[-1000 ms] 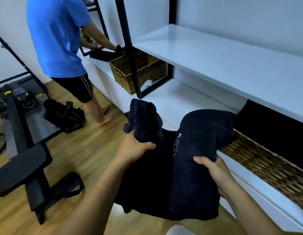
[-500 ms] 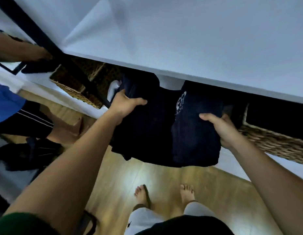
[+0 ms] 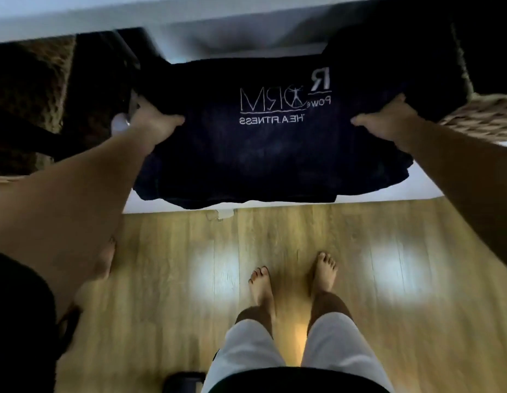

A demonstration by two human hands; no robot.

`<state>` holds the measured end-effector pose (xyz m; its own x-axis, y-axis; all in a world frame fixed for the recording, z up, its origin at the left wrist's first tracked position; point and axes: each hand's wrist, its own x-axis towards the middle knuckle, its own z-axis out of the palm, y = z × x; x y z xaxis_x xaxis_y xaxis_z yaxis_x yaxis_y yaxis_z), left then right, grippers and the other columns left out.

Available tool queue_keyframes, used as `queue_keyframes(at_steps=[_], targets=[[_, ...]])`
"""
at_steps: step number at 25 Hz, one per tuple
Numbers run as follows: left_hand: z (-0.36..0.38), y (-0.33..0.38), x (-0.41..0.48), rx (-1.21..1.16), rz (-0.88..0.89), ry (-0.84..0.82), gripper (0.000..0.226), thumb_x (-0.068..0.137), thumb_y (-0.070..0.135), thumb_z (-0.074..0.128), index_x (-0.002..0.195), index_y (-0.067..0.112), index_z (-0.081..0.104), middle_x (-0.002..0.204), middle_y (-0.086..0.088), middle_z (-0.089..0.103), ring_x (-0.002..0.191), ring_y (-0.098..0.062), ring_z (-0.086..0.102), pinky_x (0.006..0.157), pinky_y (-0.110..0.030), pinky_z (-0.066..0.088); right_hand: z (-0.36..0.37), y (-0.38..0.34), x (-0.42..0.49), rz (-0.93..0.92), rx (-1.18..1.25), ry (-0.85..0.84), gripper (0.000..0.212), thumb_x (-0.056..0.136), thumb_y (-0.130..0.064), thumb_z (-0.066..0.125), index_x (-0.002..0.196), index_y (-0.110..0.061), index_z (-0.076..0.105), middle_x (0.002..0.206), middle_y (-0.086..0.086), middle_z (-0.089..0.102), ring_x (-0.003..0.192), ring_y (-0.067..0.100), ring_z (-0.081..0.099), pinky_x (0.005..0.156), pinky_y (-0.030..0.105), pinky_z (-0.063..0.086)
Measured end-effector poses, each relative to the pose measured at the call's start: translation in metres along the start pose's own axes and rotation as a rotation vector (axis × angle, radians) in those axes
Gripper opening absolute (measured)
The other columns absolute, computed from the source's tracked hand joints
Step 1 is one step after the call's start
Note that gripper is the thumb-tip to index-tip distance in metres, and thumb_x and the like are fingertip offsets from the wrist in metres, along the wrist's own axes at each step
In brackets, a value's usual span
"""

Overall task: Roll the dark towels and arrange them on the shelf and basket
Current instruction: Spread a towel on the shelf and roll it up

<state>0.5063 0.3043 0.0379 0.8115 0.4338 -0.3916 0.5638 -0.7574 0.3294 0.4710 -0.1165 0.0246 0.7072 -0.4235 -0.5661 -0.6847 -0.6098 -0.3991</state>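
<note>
Head view looks straight down on a dark towel (image 3: 275, 160) that is spread wide over the white lower shelf (image 3: 428, 188). Its long axis runs from left to right, and its near edge reaches past the front edge of the shelf toward the wooden floor (image 3: 175, 279). The white lettering on the towel reads mirrored (the word FITNESS is written backwards).

The left hand (image 3: 158, 121) grips the left edge of the towel, and the right hand (image 3: 385, 121) grips the right edge. On each hand the thumb lies on top of the cloth and points inward, and the fingers are clamped on the towel from below. I cannot tell if the towel rests fully on the shelf.

A wicker basket (image 3: 484, 120) stands just beside the right hand. Two bare feet (image 3: 292, 279) stand on the floor below.
</note>
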Motion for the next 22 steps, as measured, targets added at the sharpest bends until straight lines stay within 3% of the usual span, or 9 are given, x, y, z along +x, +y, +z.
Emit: queue_keyframes(at_steps=[1,3,5,7,9,12,17,21,22], targets=[[0.010,-0.013,-0.004,0.211,0.075,0.056,0.109,0.080,0.058,0.069,0.158,0.016,0.006,0.160,-0.015,0.025,0.145,-0.034,0.027,0.118,-0.042,0.025,0.007,0.005,-0.010,-0.038,-0.191,0.104,0.116,0.077,-0.051,0.074,0.157,-0.009,0.001,0.159,0.022,0.021,0.142,0.043,0.029,0.114,0.048,0.031],[0.029,-0.033,-0.029,0.400,0.368,0.206,0.092,0.091,0.048,0.056,0.158,0.015,0.002,0.163,-0.019,0.009,0.150,-0.037,0.008,0.119,-0.054,0.012,0.021,0.009,-0.032,-0.313,-0.388,0.407,0.104,0.084,-0.043,0.067,0.157,-0.018,-0.003,0.163,0.022,0.007,0.148,0.044,0.012,0.115,0.055,0.022],[0.056,-0.052,-0.048,0.445,0.559,0.097,0.080,0.095,0.057,0.040,0.158,0.027,0.002,0.165,-0.012,-0.001,0.151,-0.034,-0.004,0.119,-0.061,0.001,0.044,0.014,-0.044,-0.559,-0.531,0.397,0.086,0.090,-0.052,0.052,0.157,-0.030,0.004,0.164,0.016,0.005,0.149,0.044,0.000,0.118,0.060,0.008],[0.083,-0.068,-0.043,0.519,0.491,-0.096,0.075,0.094,0.070,0.023,0.155,0.039,-0.007,0.165,-0.005,-0.012,0.150,-0.033,-0.015,0.118,-0.062,-0.006,0.072,0.026,-0.031,-0.528,-0.678,0.152,0.073,0.092,-0.071,0.027,0.154,-0.044,0.002,0.166,0.006,-0.003,0.148,0.046,-0.013,0.117,0.065,-0.003],[0.098,-0.070,-0.020,0.566,0.459,-0.111,0.075,0.089,0.077,0.014,0.152,0.045,-0.014,0.165,-0.003,-0.016,0.150,-0.034,-0.016,0.118,-0.061,-0.008,0.081,0.033,0.003,-0.464,-0.686,0.033,0.071,0.088,-0.079,0.018,0.150,-0.053,-0.004,0.166,0.000,-0.012,0.147,0.046,-0.016,0.115,0.067,-0.005],[0.096,-0.051,0.019,0.561,0.496,-0.040,0.076,0.087,0.080,0.010,0.151,0.046,-0.015,0.165,-0.004,-0.015,0.150,-0.035,-0.014,0.118,-0.061,-0.006,0.063,0.028,0.049,-0.536,-0.608,0.024,0.072,0.087,-0.078,0.022,0.148,-0.056,-0.011,0.165,-0.005,-0.015,0.149,0.042,-0.012,0.117,0.063,0.001],[0.095,-0.044,0.038,0.599,0.431,-0.058,0.077,0.086,0.081,0.009,0.150,0.047,-0.018,0.164,-0.003,-0.017,0.150,-0.036,-0.014,0.118,-0.061,-0.004,0.041,0.048,0.076,-0.561,-0.508,0.080,0.085,0.085,-0.082,0.017,0.155,-0.040,-0.004,0.165,-0.010,-0.009,0.152,0.023,0.000,0.123,0.045,0.009],[0.077,-0.035,0.015,0.585,0.363,-0.130,0.075,0.093,0.073,0.017,0.154,0.040,-0.012,0.165,-0.004,-0.015,0.151,-0.031,-0.014,0.118,-0.061,-0.006,0.042,0.014,0.056,-0.407,-0.520,0.068,0.078,0.094,-0.070,0.028,0.157,-0.033,0.002,0.166,-0.002,-0.005,0.152,0.030,0.001,0.121,0.052,0.013],[0.079,-0.035,-0.003,0.550,0.427,-0.084,0.072,0.097,0.065,0.022,0.156,0.033,-0.004,0.166,-0.005,-0.008,0.152,-0.030,-0.010,0.118,-0.060,-0.004,0.052,0.001,0.035,-0.491,-0.477,0.144,0.073,0.097,-0.061,0.033,0.157,-0.027,0.013,0.166,0.006,0.006,0.151,0.034,0.007,0.120,0.054,0.018]])
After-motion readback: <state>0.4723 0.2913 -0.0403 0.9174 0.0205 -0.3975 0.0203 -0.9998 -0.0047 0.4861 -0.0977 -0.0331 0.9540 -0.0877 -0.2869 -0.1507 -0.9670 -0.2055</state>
